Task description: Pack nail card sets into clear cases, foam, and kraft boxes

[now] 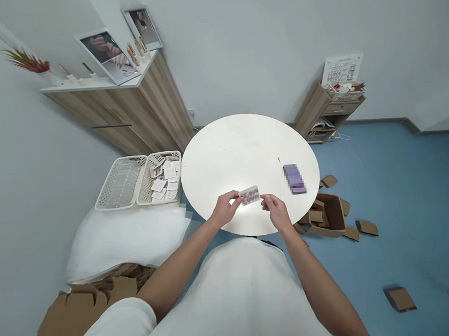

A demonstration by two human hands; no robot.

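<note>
A small clear plastic case of false nails (250,195) hangs slightly tilted above the front of the white round table (242,146). Its rows of little pieces look pinkish. My left hand (226,208) is closed, pinching the left end between thumb and fingers. At the opposite end, my right hand (275,209) has its thumb and forefinger together on the case's edge, the other fingers curled in. A purple object (294,179), blurred by pixels, lies on the table to the right of my hands.
Left of the table, one white basket (114,195) holds clear plastic pieces and another basket (144,193) holds cards and packets. White sheets (129,234) and flat cardboard (66,319) lie below. An open carton (336,214) and folded boxes (400,298) are on the floor at right.
</note>
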